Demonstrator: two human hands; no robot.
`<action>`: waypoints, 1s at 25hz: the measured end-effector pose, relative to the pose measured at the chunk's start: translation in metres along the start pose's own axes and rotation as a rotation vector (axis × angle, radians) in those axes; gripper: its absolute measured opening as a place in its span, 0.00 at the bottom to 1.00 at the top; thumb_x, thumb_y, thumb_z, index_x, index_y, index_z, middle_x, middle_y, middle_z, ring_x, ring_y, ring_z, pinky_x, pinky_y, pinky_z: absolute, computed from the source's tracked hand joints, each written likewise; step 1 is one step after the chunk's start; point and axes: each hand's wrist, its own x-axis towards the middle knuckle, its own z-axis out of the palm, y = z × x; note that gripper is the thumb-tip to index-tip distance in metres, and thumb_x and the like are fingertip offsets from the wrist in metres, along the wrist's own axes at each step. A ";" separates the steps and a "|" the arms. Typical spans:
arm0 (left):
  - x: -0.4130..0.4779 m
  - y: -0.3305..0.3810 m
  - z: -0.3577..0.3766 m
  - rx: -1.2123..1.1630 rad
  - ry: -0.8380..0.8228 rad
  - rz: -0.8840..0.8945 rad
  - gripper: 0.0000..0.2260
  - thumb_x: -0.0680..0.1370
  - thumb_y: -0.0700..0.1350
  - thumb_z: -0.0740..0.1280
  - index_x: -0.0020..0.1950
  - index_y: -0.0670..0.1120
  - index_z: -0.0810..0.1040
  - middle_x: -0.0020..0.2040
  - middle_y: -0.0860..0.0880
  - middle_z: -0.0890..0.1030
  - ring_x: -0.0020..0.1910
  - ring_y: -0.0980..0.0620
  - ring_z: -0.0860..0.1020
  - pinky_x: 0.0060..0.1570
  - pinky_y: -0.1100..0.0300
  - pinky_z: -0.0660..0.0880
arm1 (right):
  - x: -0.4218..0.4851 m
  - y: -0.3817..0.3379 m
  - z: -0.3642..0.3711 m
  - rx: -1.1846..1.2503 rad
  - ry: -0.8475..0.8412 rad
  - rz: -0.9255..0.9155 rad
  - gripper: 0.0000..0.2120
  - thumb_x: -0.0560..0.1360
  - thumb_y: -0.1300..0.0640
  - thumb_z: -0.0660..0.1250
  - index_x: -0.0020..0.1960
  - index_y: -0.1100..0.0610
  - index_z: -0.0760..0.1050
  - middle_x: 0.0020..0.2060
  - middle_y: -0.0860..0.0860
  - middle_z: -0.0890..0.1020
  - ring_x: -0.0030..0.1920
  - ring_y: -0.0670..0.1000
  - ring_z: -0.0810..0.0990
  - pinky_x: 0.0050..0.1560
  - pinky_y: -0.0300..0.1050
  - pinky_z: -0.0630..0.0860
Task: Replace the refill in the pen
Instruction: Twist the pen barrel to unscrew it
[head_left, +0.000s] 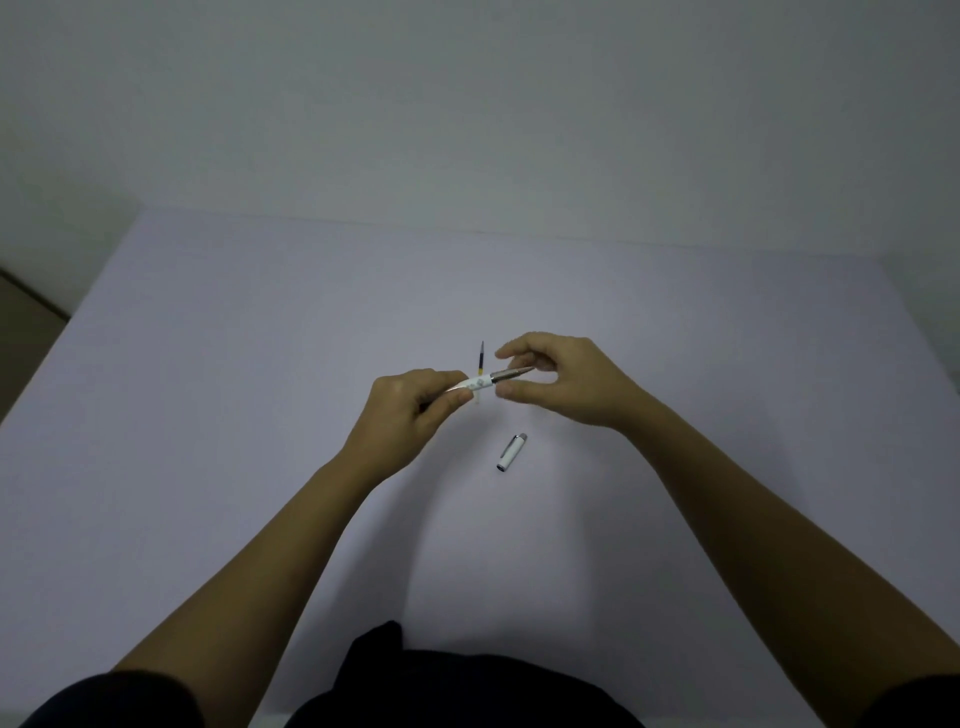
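Over pale table (260, 415), pen (483, 383) gripped in left hand (410, 405), right hand (561, 379) loosely open at its tip.

Loads of open table (208, 415), only the middle's getting crowded

Both hands are hanging together mid-table, with a refill (481, 359) lying just behind them and the pen cap (512, 452) sitting below the right hand (566, 384). The far half and both flanks are lying wide open.
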 end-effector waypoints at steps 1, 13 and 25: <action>0.000 0.000 0.000 0.001 -0.005 0.000 0.06 0.76 0.47 0.65 0.50 0.49 0.81 0.30 0.50 0.74 0.32 0.57 0.71 0.32 0.72 0.64 | 0.001 0.001 0.000 -0.035 -0.009 0.043 0.08 0.73 0.46 0.67 0.45 0.49 0.79 0.38 0.45 0.84 0.36 0.41 0.78 0.39 0.30 0.72; -0.001 0.001 0.001 -0.037 0.000 -0.013 0.06 0.77 0.46 0.65 0.49 0.49 0.81 0.29 0.51 0.74 0.30 0.58 0.70 0.31 0.72 0.64 | 0.001 -0.006 -0.005 -0.031 0.082 0.044 0.03 0.71 0.50 0.70 0.40 0.48 0.80 0.32 0.44 0.81 0.31 0.40 0.77 0.33 0.30 0.71; -0.003 0.001 0.004 -0.113 0.044 -0.048 0.05 0.77 0.46 0.65 0.44 0.50 0.80 0.29 0.48 0.75 0.29 0.55 0.70 0.30 0.70 0.64 | -0.001 -0.015 -0.006 0.111 0.087 0.036 0.04 0.70 0.56 0.72 0.43 0.50 0.79 0.38 0.51 0.84 0.38 0.46 0.81 0.41 0.36 0.75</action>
